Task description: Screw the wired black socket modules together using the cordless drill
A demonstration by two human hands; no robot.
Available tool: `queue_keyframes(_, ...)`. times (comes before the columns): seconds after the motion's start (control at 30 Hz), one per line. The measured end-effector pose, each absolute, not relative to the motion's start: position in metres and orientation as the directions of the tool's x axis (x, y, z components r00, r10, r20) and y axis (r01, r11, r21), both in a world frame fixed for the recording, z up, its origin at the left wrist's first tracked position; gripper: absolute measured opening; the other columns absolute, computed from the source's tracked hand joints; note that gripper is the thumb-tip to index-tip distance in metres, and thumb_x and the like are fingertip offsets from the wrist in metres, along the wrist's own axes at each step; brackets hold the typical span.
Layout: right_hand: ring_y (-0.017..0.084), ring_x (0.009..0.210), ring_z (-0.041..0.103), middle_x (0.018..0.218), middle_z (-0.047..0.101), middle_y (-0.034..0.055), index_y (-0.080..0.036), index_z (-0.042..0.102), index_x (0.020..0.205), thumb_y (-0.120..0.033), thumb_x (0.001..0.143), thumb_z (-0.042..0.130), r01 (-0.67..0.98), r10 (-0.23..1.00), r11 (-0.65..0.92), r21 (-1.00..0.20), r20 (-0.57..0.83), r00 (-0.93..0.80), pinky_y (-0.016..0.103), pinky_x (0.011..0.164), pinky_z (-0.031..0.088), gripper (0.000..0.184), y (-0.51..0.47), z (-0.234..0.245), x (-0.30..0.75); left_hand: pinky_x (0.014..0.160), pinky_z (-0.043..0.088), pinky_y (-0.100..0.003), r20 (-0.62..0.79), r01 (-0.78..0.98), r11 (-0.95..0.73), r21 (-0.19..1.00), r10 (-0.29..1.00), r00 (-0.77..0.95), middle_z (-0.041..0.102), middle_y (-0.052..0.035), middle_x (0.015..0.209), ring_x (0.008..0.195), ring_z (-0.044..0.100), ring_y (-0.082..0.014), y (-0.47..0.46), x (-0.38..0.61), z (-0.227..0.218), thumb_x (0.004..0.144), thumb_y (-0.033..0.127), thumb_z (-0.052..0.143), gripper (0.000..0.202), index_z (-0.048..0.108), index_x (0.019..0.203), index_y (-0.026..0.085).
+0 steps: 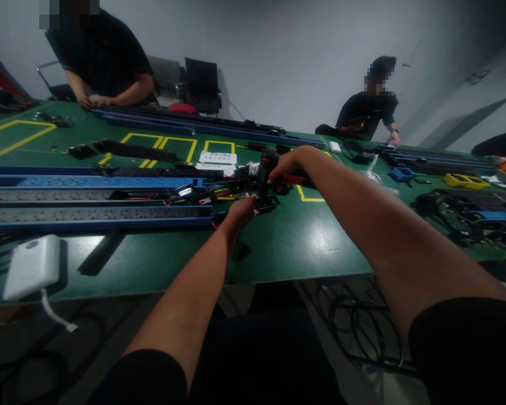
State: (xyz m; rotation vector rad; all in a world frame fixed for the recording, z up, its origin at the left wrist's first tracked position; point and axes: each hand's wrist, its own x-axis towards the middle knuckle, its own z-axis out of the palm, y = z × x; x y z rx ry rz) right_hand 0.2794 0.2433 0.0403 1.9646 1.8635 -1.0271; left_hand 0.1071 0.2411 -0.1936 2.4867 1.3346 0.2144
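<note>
The right hand had its grip wrapped round a dark power driver, nearly upright above the green counter, its lower end at a small black part the left hand touched from the left, pinching or not I couldn't tell.

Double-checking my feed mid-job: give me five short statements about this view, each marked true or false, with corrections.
1. The right hand holds a dark drill-like tool. True.
2. The left hand hangs below the table. False: it is above it, by the tool's lower end.
3. The white box has a white cable hanging past the table's edge. True.
4. The yellow tray is left of the blue tray. False: it is right of it.
5. Two people are across the table. True.
</note>
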Motion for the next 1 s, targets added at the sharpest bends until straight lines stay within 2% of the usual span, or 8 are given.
queue_keyframes(0.07, 0.012, 0.083, 0.07, 0.085, 0.074, 0.0114, 0.01, 0.07, 0.111, -0.031, 0.101, 0.069, 0.949, 0.718, -0.175, -0.262, -0.694, -0.059, 0.02, 0.077, 0.047, 0.043, 0.248, 0.039, 0.28, 0.093, 0.053, -0.039, -0.018, 0.785, -0.519, 0.337, 0.83, 0.557, 0.073, -0.015, 0.126, 0.114, 0.071, -0.0322, 0.241, 0.107, -0.192, 0.095, 0.037, 0.073, 0.062, 0.047, 0.149, 0.022)
queue_keyframes(0.2, 0.015, 0.084, 0.07, 0.091, 0.075, 0.0113, 0.002, 0.071, 0.121, -0.037, 0.1, 0.072, 0.954, 0.683, -0.165, -0.252, -0.727, -0.074, 0.023, 0.076, 0.052, 0.045, 0.255, 0.037, 0.281, 0.091, 0.052, -0.036, -0.026, 0.787, -0.517, 0.338, 0.83, 0.557, 0.074, -0.0139, 0.123, 0.11, 0.072, -0.03, 0.239, 0.107, -0.188, 0.095, 0.036, 0.073, 0.059, 0.049, 0.147, 0.022)
queue_keyframes(0.3, 0.019, 0.085, 0.072, 0.097, 0.076, 0.0107, -0.008, 0.073, 0.124, -0.046, 0.091, 0.08, 0.959, 0.667, -0.131, -0.251, -0.738, -0.102, 0.03, 0.077, 0.058, 0.05, 0.259, 0.036, 0.282, 0.091, 0.051, -0.035, -0.042, 0.786, -0.511, 0.348, 0.829, 0.557, 0.074, -0.0156, 0.123, 0.11, 0.07, -0.0288, 0.237, 0.107, -0.185, 0.095, 0.033, 0.073, 0.059, 0.048, 0.147, 0.019)
queue_keyframes(0.4, 0.022, 0.089, 0.072, 0.097, 0.074, 0.0086, -0.013, 0.075, 0.121, -0.052, 0.08, 0.088, 0.966, 0.668, -0.093, -0.24, -0.734, -0.118, 0.033, 0.078, 0.06, 0.058, 0.263, 0.034, 0.284, 0.092, 0.05, -0.035, -0.044, 0.786, -0.508, 0.351, 0.83, 0.556, 0.073, -0.0171, 0.126, 0.11, 0.069, -0.0281, 0.237, 0.107, -0.184, 0.096, 0.034, 0.073, 0.058, 0.048, 0.147, 0.017)
queue_keyframes(0.53, 0.025, 0.091, 0.072, 0.097, 0.073, 0.0089, -0.014, 0.077, 0.116, -0.057, 0.075, 0.091, 0.976, 0.675, -0.057, -0.21, -0.728, -0.118, 0.037, 0.077, 0.061, 0.061, 0.267, 0.034, 0.285, 0.092, 0.049, -0.035, -0.041, 0.784, -0.506, 0.359, 0.831, 0.555, 0.071, -0.0171, 0.131, 0.111, 0.068, -0.0281, 0.236, 0.106, -0.183, 0.096, 0.036, 0.073, 0.059, 0.049, 0.146, 0.018)
queue_keyframes(0.67, 0.026, 0.09, 0.071, 0.095, 0.072, 0.0101, -0.014, 0.076, 0.111, -0.059, 0.075, 0.09, 0.984, 0.692, -0.052, -0.171, -0.716, -0.087, 0.039, 0.075, 0.061, 0.059, 0.263, 0.037, 0.282, 0.093, 0.05, -0.037, -0.046, 0.783, -0.505, 0.363, 0.83, 0.556, 0.07, -0.0169, 0.133, 0.112, 0.069, -0.0304, 0.237, 0.106, -0.184, 0.098, 0.038, 0.069, 0.06, 0.047, 0.151, 0.02)
queue_keyframes(0.83, 0.024, 0.094, 0.07, 0.093, 0.071, 0.0085, -0.012, 0.073, 0.116, -0.055, 0.08, 0.088, 0.982, 0.704, -0.064, -0.176, -0.706, -0.081, 0.036, 0.081, 0.059, 0.057, 0.256, 0.041, 0.279, 0.094, 0.051, -0.04, -0.052, 0.777, -0.496, 0.388, 0.83, 0.555, 0.07, -0.0176, 0.133, 0.114, 0.07, -0.0328, 0.239, 0.107, -0.186, 0.098, 0.04, 0.068, 0.062, 0.046, 0.153, 0.022)
queue_keyframes(1.0, 0.026, 0.096, 0.07, 0.094, 0.069, 0.0082, -0.015, 0.074, 0.107, -0.053, 0.08, 0.089, 0.977, 0.723, -0.117, -0.18, -0.689, -0.041, 0.039, 0.081, 0.061, 0.049, 0.25, 0.047, 0.276, 0.093, 0.052, -0.039, -0.046, 0.789, -0.492, 0.368, 0.838, 0.544, 0.072, -0.0159, 0.13, 0.113, 0.07, -0.0318, 0.24, 0.108, -0.188, 0.095, 0.039, 0.072, 0.062, 0.048, 0.15, 0.023)
